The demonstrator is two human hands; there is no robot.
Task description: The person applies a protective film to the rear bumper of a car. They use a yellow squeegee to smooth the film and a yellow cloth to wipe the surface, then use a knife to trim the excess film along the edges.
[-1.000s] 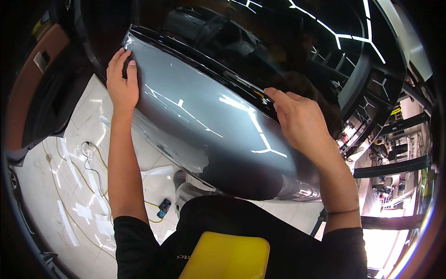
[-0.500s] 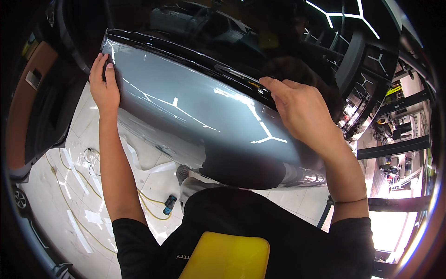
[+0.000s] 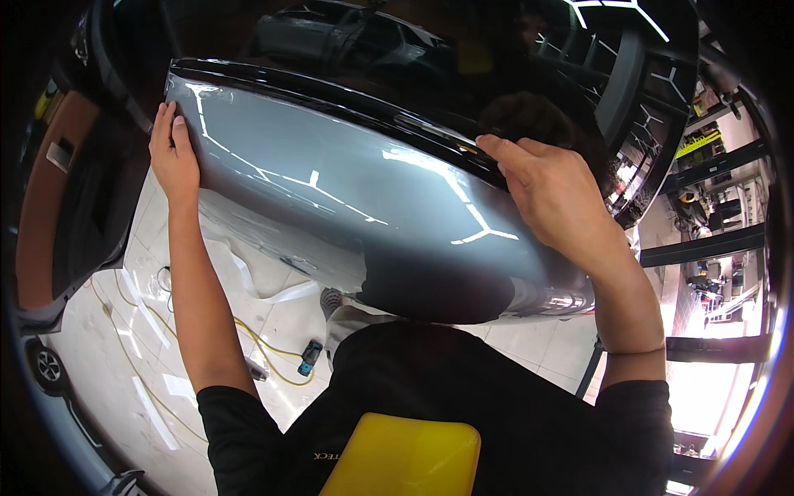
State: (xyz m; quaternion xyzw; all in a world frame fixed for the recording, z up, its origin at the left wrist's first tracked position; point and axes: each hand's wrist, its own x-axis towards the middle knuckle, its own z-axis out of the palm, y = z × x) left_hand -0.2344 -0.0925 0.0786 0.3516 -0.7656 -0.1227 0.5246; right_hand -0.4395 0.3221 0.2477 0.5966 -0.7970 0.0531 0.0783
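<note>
We face a car door [image 3: 289, 157], left hand [image 3: 175, 165] at its left edge, right hand [image 3: 550, 190] at its window trim [image 3: 331, 103], cable [image 3: 106, 309] on the floor [image 3: 95, 397]

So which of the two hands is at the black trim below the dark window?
The right hand, its fingertips at the black trim; the left hand instead is at the left end of the grey car panel.

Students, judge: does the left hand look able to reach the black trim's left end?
Probably yes: the left hand is at the left edge of the silver-grey panel, just below that end of the black trim, with nothing visible blocking.
</note>
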